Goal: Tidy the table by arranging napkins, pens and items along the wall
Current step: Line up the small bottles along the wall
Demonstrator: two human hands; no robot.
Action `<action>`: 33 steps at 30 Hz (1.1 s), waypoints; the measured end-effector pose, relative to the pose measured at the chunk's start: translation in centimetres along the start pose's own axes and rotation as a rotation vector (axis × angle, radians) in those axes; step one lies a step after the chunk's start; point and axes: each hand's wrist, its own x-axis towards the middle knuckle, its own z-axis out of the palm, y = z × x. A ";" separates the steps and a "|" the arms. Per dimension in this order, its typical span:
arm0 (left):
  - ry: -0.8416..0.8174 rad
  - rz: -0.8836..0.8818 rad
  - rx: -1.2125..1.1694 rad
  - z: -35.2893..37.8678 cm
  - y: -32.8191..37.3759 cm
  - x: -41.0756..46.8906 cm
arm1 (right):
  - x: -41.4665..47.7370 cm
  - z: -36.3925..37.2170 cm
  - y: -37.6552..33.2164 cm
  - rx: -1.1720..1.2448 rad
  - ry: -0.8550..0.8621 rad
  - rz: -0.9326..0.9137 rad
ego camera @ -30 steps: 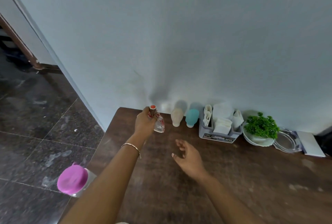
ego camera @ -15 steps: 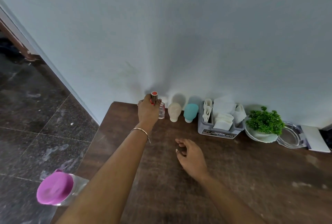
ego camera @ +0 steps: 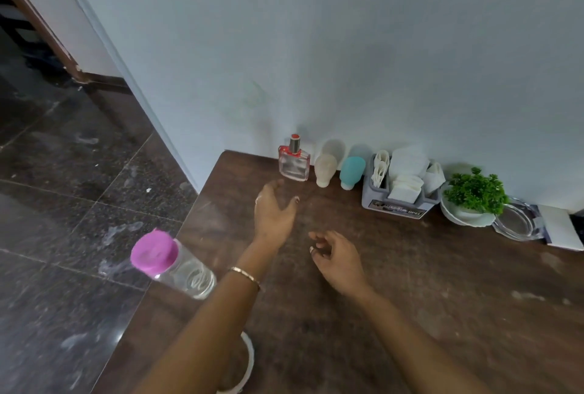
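My left hand (ego camera: 274,212) empty, fingers spread, just short of perfume bottle (ego camera: 294,166). Right hand (ego camera: 338,259) empty too, fingers loosely curled above table (ego camera: 442,299). Perfume bottle upright by wall (ego camera: 347,62), left end of row, beside cream bottle (ego camera: 325,170). Glass: likely heavy for size, slick, breakable. I'd grip flat sides of body, not narrow cap.

A perfume bottle (ego camera: 294,166) stands upright by the wall (ego camera: 347,46), at 12 o'clock from the empty left hand (ego camera: 274,215), not touching it. The right hand (ego camera: 339,256) hovers at 4 o'clock, fingers (ego camera: 317,236) loosely curled.
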 end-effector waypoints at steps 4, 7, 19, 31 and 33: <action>-0.035 0.014 -0.055 -2.7 -4.8 -6.7 | -3.0 2.2 -1.2 -0.020 -0.053 -0.036; 0.025 0.020 0.002 -5.2 -8.0 -11.8 | -5.5 4.4 -2.5 -0.007 -0.176 -0.005; 0.170 -0.265 0.187 -11.7 -15.2 -20.5 | -11.9 10.3 -5.5 -0.370 -0.373 -0.083; 0.182 -0.136 0.065 -12.1 -13.7 -19.3 | -9.2 7.3 -7.1 -0.399 -0.293 -0.075; 0.260 -0.116 0.083 -12.3 -13.0 -17.8 | -7.9 6.3 -7.6 -0.367 -0.234 -0.069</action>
